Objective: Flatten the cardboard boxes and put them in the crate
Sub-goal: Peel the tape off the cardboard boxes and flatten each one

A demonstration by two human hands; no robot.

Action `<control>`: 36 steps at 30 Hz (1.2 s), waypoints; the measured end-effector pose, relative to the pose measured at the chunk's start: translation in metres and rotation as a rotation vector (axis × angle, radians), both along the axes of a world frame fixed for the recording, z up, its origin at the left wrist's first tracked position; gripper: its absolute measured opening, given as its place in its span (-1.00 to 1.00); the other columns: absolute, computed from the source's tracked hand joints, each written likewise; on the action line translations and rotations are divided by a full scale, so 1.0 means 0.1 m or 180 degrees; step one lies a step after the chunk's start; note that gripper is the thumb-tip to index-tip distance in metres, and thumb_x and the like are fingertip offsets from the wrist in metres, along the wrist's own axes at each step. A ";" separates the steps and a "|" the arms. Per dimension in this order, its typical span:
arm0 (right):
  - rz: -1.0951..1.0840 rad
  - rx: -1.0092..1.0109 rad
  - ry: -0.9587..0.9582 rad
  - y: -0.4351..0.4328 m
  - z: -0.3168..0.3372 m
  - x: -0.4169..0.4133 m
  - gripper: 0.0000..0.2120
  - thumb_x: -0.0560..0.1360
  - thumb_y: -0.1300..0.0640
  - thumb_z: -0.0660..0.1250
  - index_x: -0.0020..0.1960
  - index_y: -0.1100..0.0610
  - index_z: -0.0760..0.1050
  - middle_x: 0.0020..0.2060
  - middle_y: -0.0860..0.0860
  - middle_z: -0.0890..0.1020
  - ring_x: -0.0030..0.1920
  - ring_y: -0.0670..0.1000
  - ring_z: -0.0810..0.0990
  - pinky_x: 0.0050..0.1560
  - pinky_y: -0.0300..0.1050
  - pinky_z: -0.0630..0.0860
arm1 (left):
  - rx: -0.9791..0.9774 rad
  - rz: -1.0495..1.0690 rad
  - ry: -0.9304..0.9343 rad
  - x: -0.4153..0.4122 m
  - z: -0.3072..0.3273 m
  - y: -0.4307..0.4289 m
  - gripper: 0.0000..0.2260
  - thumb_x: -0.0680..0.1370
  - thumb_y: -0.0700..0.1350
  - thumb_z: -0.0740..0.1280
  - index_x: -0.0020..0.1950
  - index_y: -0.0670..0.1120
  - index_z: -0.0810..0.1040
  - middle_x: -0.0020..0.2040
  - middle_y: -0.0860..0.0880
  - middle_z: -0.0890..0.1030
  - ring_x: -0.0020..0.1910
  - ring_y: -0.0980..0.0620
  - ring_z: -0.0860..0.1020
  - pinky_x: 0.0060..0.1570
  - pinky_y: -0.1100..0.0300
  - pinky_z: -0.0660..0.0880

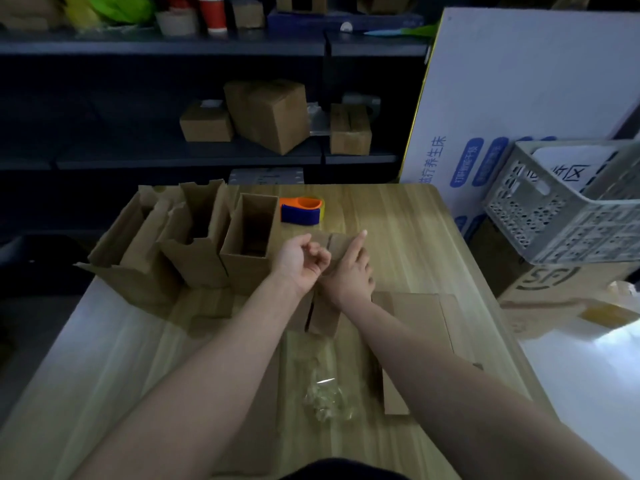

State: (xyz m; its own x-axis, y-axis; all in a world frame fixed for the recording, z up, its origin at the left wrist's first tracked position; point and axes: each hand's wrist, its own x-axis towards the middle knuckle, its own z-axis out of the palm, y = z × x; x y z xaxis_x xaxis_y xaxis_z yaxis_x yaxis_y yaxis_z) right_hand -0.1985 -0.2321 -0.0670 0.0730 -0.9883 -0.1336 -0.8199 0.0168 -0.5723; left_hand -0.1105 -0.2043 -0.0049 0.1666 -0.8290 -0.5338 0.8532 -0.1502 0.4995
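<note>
A small brown cardboard box [325, 311] stands on the wooden table [398, 230] under both hands. My right hand [349, 271] rests on its top with the index finger straight, pressing the flap down. My left hand [299, 261] is palm-up beside it, its curled fingers pinching what looks like clear tape at the box's top edge. Three open cardboard boxes [249, 237] stand upright in a row to the left. Flattened cardboard [415, 317] lies on the table to the right and beneath my arms. The grey perforated crate [554, 220] sits off the table's right side on a large carton.
An orange and blue tape dispenser [300, 211] lies behind the hands. A wad of clear tape [325, 396] lies on the table between my forearms. A big white printed carton [519, 98] leans at the back right. Dark shelves [173, 46] behind the table hold more boxes.
</note>
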 end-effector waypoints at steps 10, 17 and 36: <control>0.0911 0.0178 0.0329 -0.27 0.05 0.18 0.11 0.27 -0.30 0.45 0.52 -0.10 -0.23 0.41 0.13 0.33 0.40 0.23 0.26 0.32 0.27 0.23 | 0.0741 -0.1468 -0.4833 0.43 0.02 0.00 -0.82 0.45 -0.08 0.45 -0.07 -0.16 0.59 -0.20 -0.04 0.58 -0.14 -0.01 0.59 -0.24 0.22 0.46; 0.0836 0.0095 0.0412 -0.09 0.05 0.40 0.25 0.26 -0.37 0.41 0.46 -0.02 -0.49 0.53 0.13 0.00 0.49 0.23 0.06 0.39 0.37 -0.01 | 0.0473 -0.1238 -0.5193 0.53 0.00 -0.04 -0.87 0.55 -0.13 0.33 -0.12 -0.16 0.62 -0.15 -0.07 0.62 -0.13 0.00 0.58 -0.09 0.15 0.52; 0.1685 -0.0965 0.0695 -0.58 0.54 -0.52 0.19 0.12 0.01 0.56 0.51 0.02 -0.15 0.43 0.03 0.10 0.46 0.11 0.07 0.47 0.20 -0.10 | 0.0305 0.0757 -0.1375 0.56 0.26 -0.24 -0.78 0.65 -0.12 0.14 -0.15 -0.16 0.43 -0.35 -0.05 0.44 -0.55 0.14 0.35 -0.47 0.27 0.45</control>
State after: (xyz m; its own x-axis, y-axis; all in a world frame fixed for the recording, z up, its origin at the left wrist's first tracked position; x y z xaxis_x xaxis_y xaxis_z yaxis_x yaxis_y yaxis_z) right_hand -0.2505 -0.2898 -0.0127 0.5634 -0.8224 0.0790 -0.7710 -0.5577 -0.3073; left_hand -0.0541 -0.2285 0.0211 0.5677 -0.6918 -0.4463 0.5876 -0.0392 0.8082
